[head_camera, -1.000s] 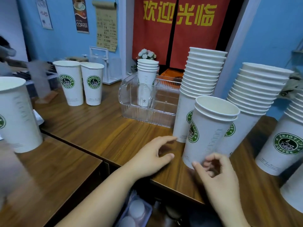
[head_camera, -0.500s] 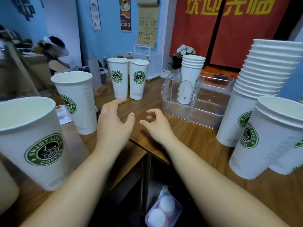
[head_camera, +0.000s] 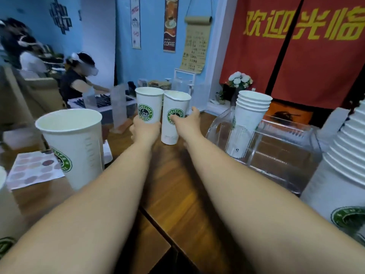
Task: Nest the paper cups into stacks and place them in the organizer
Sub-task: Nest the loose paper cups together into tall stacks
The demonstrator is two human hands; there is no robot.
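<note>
Paper cups are the matter here: two tall white paper cups with a round green coffee logo stand side by side at the far part of the brown wooden worktop (head_camera: 177, 184), to the left of the clear plastic organizer (head_camera: 284, 125). The left-hand white cup (head_camera: 148, 103) is gripped low down by the left hand (head_camera: 145, 131), its fingers curled round the base so that the cup's foot is hidden; whether it rests on the worktop cannot be told. The right-hand white cup (head_camera: 174, 133) leans slightly toward its neighbour, and their rims almost touch. The right hand (head_camera: 187, 123) grasps this cup at the middle, thumb on the logo and fingers wrapped round the far side.

Inside the left compartment of the organizer, a short stack of nested white cups (head_camera: 250, 113) sits tilted a little. Just to the right of the organizer, a tall stack of white cups (head_camera: 339, 155) rises at the picture's edge. Well to the left of the organizer and nearer the camera, a single large white cup (head_camera: 75, 143) stands upright beside a paper sheet printed with brownish ovals (head_camera: 33, 169).

Behind the organizer hang a red curtain with yellow characters (head_camera: 296, 52) and a small bunch of white flowers (head_camera: 240, 78). Far left of it, another person (head_camera: 75, 84) bends over a table.
</note>
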